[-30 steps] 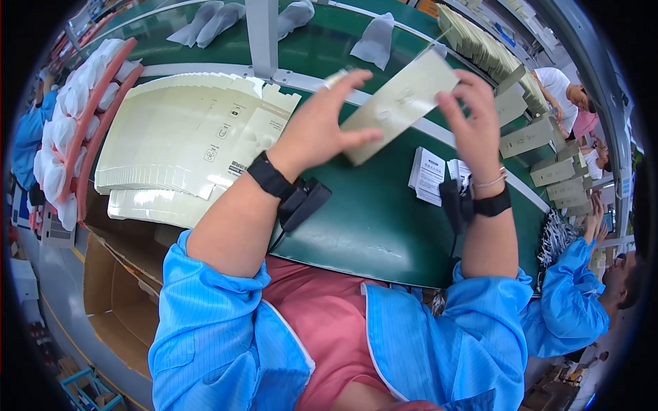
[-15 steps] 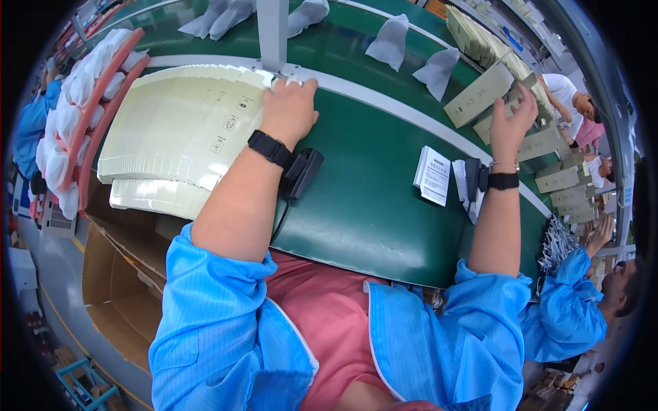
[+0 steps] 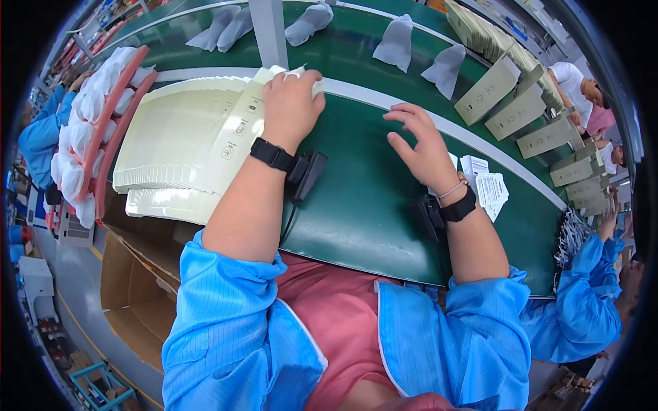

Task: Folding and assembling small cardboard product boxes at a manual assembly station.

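Observation:
A fanned stack of pale cream flat cartons (image 3: 179,130) lies at the left of the green work surface. My left hand (image 3: 292,103) has its fingers curled over the far end of the top flat carton (image 3: 236,140), which sticks out to the right of the others. Over the middle of the green surface my right hand (image 3: 419,147) hovers with fingers spread, holding nothing. Beside its wrist lie printed leaflets (image 3: 491,192) in small piles, partly hidden by the forearm.
Beyond a pale rail runs a green conveyor belt (image 3: 349,49) with white pouches (image 3: 394,42) and upright folded boxes (image 3: 488,89) on it. A metal post (image 3: 269,34) rises behind my left hand. Red racks of white bags (image 3: 89,109) stand left, above an open cardboard box (image 3: 137,301). A co-worker's blue sleeve (image 3: 582,288) is at right.
My left hand has pulled the top flat carton to the right, out of line with the stack. My right hand has come away from the upright boxes, toward the middle.

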The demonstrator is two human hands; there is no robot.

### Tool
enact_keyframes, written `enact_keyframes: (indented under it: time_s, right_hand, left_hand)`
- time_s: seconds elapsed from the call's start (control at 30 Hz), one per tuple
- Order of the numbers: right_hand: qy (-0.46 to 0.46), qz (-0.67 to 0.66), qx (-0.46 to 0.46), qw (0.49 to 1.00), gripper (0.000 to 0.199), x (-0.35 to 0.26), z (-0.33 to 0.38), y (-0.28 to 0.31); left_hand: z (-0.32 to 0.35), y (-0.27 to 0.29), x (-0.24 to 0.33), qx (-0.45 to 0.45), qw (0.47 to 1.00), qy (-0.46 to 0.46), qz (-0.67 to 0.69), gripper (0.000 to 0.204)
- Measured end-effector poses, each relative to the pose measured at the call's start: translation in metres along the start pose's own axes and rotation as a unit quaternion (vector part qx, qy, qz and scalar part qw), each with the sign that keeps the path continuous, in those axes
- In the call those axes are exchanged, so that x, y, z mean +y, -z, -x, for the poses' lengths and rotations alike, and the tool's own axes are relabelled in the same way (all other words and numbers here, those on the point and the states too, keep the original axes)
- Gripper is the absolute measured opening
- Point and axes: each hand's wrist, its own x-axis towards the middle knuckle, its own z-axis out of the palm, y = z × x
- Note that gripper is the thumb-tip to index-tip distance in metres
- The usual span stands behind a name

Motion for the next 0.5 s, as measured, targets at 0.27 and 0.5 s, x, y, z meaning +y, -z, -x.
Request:
enact_keyframes:
  time_s: [0.27, 0.5]
  right_hand:
    - [-0.192, -0.395, -0.041, 0.897, 0.019, -0.004, -0.005, -0.025]
    - [-0.16, -0.411, 0.087, 0.893, 0.02, 0.016, -0.008, -0.003]
  left_hand:
    - [0.017, 0.021, 0.056, -0.038, 0.926, -0.066, 0.37, 0.038]
    - [0.018, 0.028, 0.044, 0.039, 0.991, -0.111, 0.065, 0.075]
